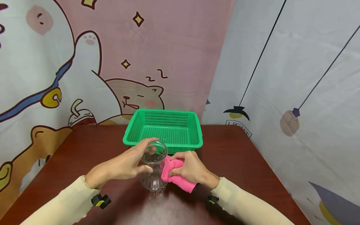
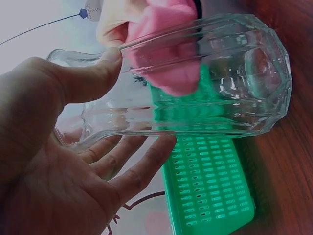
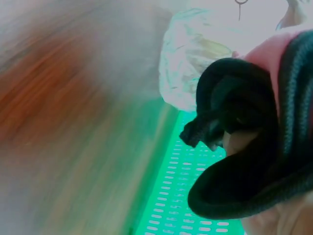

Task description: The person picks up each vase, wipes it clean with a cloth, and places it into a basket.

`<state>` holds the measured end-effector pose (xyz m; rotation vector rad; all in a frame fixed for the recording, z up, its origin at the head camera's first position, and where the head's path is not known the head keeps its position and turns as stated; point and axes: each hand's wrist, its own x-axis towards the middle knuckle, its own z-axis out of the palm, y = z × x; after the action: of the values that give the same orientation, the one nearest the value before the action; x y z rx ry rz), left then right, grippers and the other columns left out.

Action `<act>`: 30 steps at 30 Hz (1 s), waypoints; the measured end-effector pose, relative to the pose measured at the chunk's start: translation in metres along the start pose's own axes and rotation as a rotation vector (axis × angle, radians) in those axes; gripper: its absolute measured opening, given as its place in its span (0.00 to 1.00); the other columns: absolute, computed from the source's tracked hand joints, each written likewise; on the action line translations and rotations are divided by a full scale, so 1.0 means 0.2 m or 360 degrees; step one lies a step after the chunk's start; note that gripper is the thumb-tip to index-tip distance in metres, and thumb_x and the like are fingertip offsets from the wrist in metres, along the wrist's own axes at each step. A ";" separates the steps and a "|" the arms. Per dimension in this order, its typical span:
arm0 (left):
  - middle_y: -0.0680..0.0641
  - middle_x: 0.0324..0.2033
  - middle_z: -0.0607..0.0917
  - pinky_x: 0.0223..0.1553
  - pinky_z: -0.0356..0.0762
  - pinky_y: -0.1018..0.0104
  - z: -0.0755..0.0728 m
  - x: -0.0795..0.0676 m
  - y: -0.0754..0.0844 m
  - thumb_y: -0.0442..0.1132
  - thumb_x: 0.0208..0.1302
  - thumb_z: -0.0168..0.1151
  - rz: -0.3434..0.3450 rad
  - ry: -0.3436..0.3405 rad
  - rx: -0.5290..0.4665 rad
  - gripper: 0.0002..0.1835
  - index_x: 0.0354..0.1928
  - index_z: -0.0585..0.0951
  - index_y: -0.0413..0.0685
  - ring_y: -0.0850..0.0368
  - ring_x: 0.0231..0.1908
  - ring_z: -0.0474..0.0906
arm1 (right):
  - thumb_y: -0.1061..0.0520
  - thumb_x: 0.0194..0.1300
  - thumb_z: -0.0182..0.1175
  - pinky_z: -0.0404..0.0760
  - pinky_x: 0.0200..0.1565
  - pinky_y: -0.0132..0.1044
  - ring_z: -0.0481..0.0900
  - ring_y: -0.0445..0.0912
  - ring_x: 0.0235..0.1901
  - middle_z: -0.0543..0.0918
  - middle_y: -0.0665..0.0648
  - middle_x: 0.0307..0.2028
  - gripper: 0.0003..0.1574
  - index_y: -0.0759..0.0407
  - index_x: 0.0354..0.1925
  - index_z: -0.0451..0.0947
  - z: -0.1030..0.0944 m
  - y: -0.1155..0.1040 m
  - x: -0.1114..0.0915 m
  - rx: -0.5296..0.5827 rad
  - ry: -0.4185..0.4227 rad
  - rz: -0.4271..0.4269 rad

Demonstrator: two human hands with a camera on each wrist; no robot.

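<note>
A clear faceted glass vase [image 1: 153,179] with a flared rim is held by my left hand [image 1: 123,165] above the table. In the left wrist view the thumb lies on the near side of the vase's neck [image 2: 98,112], and the fingers are behind it. My right hand [image 1: 194,167] pinches a bunched pink cloth [image 1: 184,183] with a dark edge, against the right side of the vase. Up close in the right wrist view, the black cloth edge [image 3: 288,98] covers most of the right fingers.
Behind the vase stands a green slotted plastic basket [image 1: 166,134] on the dark red-brown table [image 1: 233,156]. Cartoon-printed fabric [image 1: 180,56] hangs beyond the table's back edge and along its sides.
</note>
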<state>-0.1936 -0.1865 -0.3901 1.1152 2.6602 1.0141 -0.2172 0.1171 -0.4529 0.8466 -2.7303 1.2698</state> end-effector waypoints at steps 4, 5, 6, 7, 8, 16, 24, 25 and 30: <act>0.38 0.73 0.80 0.62 0.93 0.55 -0.01 0.00 0.00 0.38 0.77 0.80 0.0001 -0.0001 0.0007 0.53 0.92 0.55 0.48 0.38 0.75 0.83 | 0.49 0.58 0.93 0.88 0.42 0.32 0.88 0.37 0.41 0.98 0.42 0.42 0.24 0.45 0.52 0.98 -0.01 -0.03 0.01 0.0092 0.0068 -0.0005; 0.38 0.73 0.80 0.62 0.93 0.56 -0.01 0.00 0.01 0.38 0.77 0.80 0.0002 -0.0001 0.0010 0.53 0.92 0.55 0.48 0.37 0.75 0.83 | 0.49 0.58 0.93 0.89 0.42 0.32 0.88 0.38 0.41 0.98 0.43 0.42 0.25 0.46 0.53 0.98 -0.02 -0.04 0.02 0.0130 0.0087 -0.0005; 0.38 0.73 0.80 0.62 0.93 0.55 -0.01 0.00 0.01 0.37 0.77 0.80 0.0000 -0.0002 0.0014 0.53 0.92 0.55 0.47 0.37 0.75 0.83 | 0.49 0.58 0.93 0.89 0.42 0.32 0.89 0.38 0.40 0.98 0.44 0.42 0.26 0.47 0.54 0.98 -0.02 -0.05 0.02 0.0167 0.0103 -0.0006; 0.38 0.73 0.80 0.62 0.93 0.55 -0.01 0.00 0.01 0.37 0.77 0.80 -0.0002 0.0000 0.0019 0.53 0.92 0.55 0.47 0.37 0.75 0.83 | 0.49 0.58 0.93 0.89 0.41 0.32 0.89 0.38 0.39 0.98 0.46 0.42 0.26 0.48 0.54 0.98 -0.02 -0.05 0.02 0.0208 0.0117 -0.0005; 0.38 0.73 0.80 0.62 0.93 0.55 -0.01 0.00 0.01 0.37 0.77 0.80 -0.0001 0.0001 0.0021 0.53 0.92 0.55 0.47 0.37 0.75 0.83 | 0.49 0.58 0.93 0.89 0.40 0.32 0.89 0.39 0.38 0.98 0.47 0.41 0.27 0.48 0.55 0.98 -0.02 -0.06 0.02 0.0251 0.0128 0.0001; 0.38 0.74 0.80 0.64 0.92 0.53 -0.01 0.01 0.01 0.37 0.77 0.80 0.0015 -0.0006 0.0006 0.52 0.91 0.56 0.45 0.37 0.75 0.83 | 0.55 0.61 0.91 0.92 0.39 0.34 0.91 0.43 0.38 0.98 0.53 0.44 0.24 0.48 0.55 0.97 -0.05 -0.09 0.02 0.0516 0.0189 0.0009; 0.38 0.75 0.80 0.67 0.91 0.48 -0.01 0.01 0.00 0.37 0.78 0.79 0.0005 -0.0034 -0.0006 0.53 0.92 0.55 0.46 0.39 0.76 0.82 | 0.53 0.66 0.89 0.96 0.41 0.40 0.94 0.46 0.42 0.98 0.56 0.48 0.24 0.50 0.58 0.96 -0.08 -0.10 -0.01 0.0585 0.0234 -0.0019; 0.38 0.75 0.79 0.67 0.91 0.47 -0.01 0.01 0.00 0.37 0.78 0.79 0.0003 -0.0036 -0.0010 0.52 0.92 0.55 0.46 0.38 0.76 0.82 | 0.52 0.66 0.89 0.96 0.40 0.40 0.94 0.46 0.41 0.98 0.56 0.47 0.24 0.50 0.58 0.96 -0.08 -0.10 -0.01 0.0587 0.0233 -0.0020; 0.37 0.75 0.80 0.67 0.92 0.47 -0.01 0.00 0.01 0.36 0.78 0.79 0.0006 -0.0035 -0.0020 0.53 0.92 0.55 0.45 0.37 0.75 0.82 | 0.53 0.66 0.88 0.95 0.40 0.39 0.93 0.45 0.42 0.98 0.56 0.46 0.21 0.50 0.56 0.97 -0.06 -0.10 -0.01 0.0603 0.0236 -0.0040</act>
<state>-0.1936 -0.1863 -0.3878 1.1226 2.6321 1.0112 -0.2083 0.1159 -0.4310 0.7646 -2.3955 1.7984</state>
